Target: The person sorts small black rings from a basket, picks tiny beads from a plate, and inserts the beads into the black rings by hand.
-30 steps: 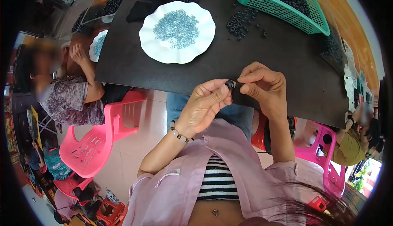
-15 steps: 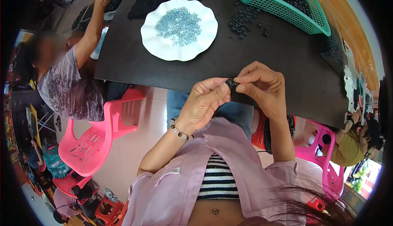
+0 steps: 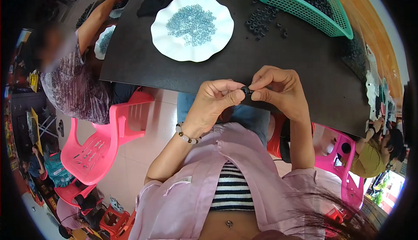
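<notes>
Between my two hands is a small black ring-like piece, held over the near edge of the dark table. My left hand pinches its left side between thumb and forefinger. The thumb and forefinger of my right hand close on its right side. Beyond them lies a white wavy-edged plate with a heap of small clear bluish pieces. Loose black ring-like pieces are scattered to the right of the plate.
A green basket full of black pieces stands at the back right. Black cloth lies behind the plate. At the left a person reaches over the table beside a pink chair. Another person is at the right.
My fingertips have drawn closer together around the black piece, and my left hand has turned slightly. The person at the left has stretched an arm toward the back.
</notes>
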A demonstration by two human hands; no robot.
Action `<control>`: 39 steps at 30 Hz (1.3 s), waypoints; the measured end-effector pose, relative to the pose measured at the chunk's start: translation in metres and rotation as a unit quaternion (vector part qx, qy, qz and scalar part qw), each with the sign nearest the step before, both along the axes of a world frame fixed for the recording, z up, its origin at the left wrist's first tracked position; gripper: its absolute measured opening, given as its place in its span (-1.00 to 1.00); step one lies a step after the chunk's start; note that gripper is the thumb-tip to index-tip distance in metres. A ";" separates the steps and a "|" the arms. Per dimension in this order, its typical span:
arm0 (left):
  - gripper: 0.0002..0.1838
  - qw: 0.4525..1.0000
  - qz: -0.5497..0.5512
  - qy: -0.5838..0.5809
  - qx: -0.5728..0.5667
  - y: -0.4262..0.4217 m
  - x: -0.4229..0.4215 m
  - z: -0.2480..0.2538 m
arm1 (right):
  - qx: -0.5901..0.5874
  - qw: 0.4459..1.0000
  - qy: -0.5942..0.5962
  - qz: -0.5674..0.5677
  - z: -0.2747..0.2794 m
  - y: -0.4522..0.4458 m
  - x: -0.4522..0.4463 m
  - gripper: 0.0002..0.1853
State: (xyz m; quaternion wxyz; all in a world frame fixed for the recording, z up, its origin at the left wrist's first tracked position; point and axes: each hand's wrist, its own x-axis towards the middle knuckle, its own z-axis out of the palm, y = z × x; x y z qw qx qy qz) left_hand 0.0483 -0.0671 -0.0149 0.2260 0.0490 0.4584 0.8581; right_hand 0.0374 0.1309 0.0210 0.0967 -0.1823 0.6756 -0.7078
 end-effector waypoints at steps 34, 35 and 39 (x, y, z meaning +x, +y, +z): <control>-0.85 0.997 0.007 -0.058 0.059 0.001 0.017 -0.006 | -0.194 0.980 -0.035 0.002 -0.038 -0.029 0.021 -0.71; -0.86 0.997 0.009 -0.052 0.060 0.001 0.017 -0.007 | -0.202 0.979 -0.036 -0.004 -0.040 -0.031 0.022 -0.70; -0.81 0.991 0.024 -0.111 0.064 0.003 0.018 -0.003 | -0.226 0.966 -0.120 -0.016 -0.037 -0.031 0.026 -0.64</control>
